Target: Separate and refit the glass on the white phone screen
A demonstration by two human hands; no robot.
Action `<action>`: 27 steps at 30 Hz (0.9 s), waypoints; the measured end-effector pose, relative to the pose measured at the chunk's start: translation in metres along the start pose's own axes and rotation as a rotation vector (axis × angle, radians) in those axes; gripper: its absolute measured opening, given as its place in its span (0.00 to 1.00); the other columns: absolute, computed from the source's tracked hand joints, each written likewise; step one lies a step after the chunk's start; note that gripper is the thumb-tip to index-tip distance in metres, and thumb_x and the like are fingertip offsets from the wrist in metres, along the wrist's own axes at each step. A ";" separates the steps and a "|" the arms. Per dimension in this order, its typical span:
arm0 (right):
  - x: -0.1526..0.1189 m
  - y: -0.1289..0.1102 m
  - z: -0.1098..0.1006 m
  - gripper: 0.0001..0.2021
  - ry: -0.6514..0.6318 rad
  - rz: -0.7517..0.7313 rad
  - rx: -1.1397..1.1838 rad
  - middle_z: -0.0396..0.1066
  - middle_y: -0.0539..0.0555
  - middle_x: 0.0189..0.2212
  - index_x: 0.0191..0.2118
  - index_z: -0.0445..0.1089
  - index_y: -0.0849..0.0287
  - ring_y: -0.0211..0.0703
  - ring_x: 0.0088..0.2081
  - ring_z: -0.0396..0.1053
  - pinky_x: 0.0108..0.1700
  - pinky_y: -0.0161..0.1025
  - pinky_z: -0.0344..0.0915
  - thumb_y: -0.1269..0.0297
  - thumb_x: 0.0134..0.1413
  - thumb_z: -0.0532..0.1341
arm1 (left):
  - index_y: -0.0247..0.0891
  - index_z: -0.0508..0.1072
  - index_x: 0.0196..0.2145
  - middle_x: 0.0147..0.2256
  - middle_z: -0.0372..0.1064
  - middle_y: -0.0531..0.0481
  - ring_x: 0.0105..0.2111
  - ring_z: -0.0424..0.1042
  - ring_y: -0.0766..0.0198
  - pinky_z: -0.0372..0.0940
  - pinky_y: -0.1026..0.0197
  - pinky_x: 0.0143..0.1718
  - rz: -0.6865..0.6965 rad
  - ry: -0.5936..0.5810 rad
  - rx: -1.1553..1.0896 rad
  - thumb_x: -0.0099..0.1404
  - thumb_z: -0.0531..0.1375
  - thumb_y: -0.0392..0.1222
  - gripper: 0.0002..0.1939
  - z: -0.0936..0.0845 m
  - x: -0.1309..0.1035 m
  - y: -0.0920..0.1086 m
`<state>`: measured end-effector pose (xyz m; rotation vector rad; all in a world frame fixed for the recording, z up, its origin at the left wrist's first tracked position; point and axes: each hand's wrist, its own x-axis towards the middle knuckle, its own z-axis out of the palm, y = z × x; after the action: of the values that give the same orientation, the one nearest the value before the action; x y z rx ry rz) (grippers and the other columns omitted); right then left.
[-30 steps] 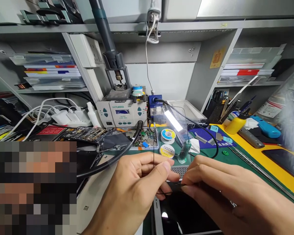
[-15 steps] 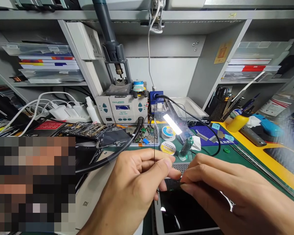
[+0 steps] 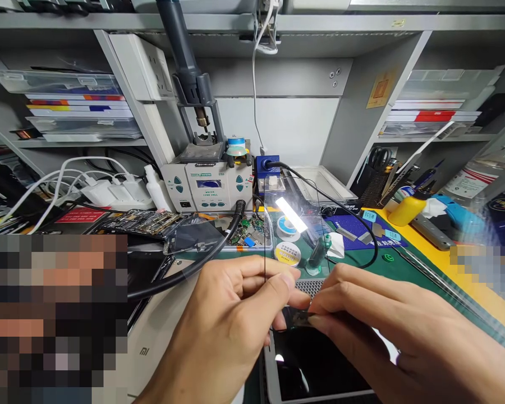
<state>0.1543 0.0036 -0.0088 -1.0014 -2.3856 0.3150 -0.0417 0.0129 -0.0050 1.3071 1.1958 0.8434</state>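
A clear, thin glass panel (image 3: 292, 214) with fine dark edges stands upright before me and mirrors a bright lamp strip. My left hand (image 3: 235, 314) is closed on its left side, thumb against fingers. At the panel's lower edge, my right hand (image 3: 374, 322) pinches with thumb and fingertips; whether it grips the glass itself or a film on it, I cannot tell. Directly beneath both hands lies a white-framed device with a black screen (image 3: 320, 362), partly covered by my right hand.
Behind the hands stand a hot air station (image 3: 208, 185), a solder spool (image 3: 287, 227) and a round tin (image 3: 287, 253). A black hose (image 3: 185, 278) crosses on the left above a Mi-marked back cover (image 3: 164, 331). Tweezers (image 3: 437, 275) lie at right, near a yellow bottle (image 3: 406, 207).
The right fingertips have shifted very slightly at the panel's lower edge, where a paler patch now shows. The left hand keeps its hold, and the view has moved a little.
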 end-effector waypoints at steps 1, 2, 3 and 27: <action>0.000 0.000 0.000 0.11 -0.001 -0.010 0.003 0.69 0.50 0.28 0.33 0.70 0.58 0.37 0.26 0.69 0.27 0.32 0.68 0.69 0.67 0.54 | 0.40 0.78 0.26 0.21 0.67 0.53 0.23 0.65 0.64 0.59 0.63 0.23 0.001 -0.001 0.004 0.64 0.60 0.53 0.16 0.000 0.000 0.000; 0.001 -0.001 0.001 0.11 0.004 -0.015 0.005 0.69 0.50 0.28 0.33 0.70 0.58 0.37 0.26 0.69 0.27 0.32 0.68 0.69 0.68 0.54 | 0.40 0.77 0.26 0.21 0.67 0.53 0.23 0.64 0.64 0.58 0.63 0.23 0.003 -0.004 0.011 0.64 0.60 0.53 0.16 0.000 0.000 -0.001; 0.001 -0.002 0.001 0.11 0.013 -0.013 0.002 0.69 0.50 0.29 0.33 0.70 0.58 0.37 0.27 0.69 0.27 0.32 0.68 0.69 0.67 0.54 | 0.40 0.77 0.25 0.21 0.66 0.53 0.23 0.64 0.64 0.58 0.63 0.22 0.004 -0.006 0.016 0.64 0.60 0.53 0.17 0.000 0.000 -0.001; 0.001 -0.001 0.002 0.10 0.000 -0.031 0.015 0.68 0.51 0.28 0.33 0.71 0.59 0.38 0.26 0.68 0.27 0.33 0.68 0.71 0.65 0.55 | 0.39 0.73 0.23 0.21 0.64 0.53 0.24 0.64 0.64 0.57 0.62 0.23 0.009 -0.004 0.040 0.66 0.58 0.51 0.17 0.002 -0.002 0.004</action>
<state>0.1521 0.0039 -0.0100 -0.9562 -2.3934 0.3207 -0.0398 0.0111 -0.0006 1.3465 1.2096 0.8263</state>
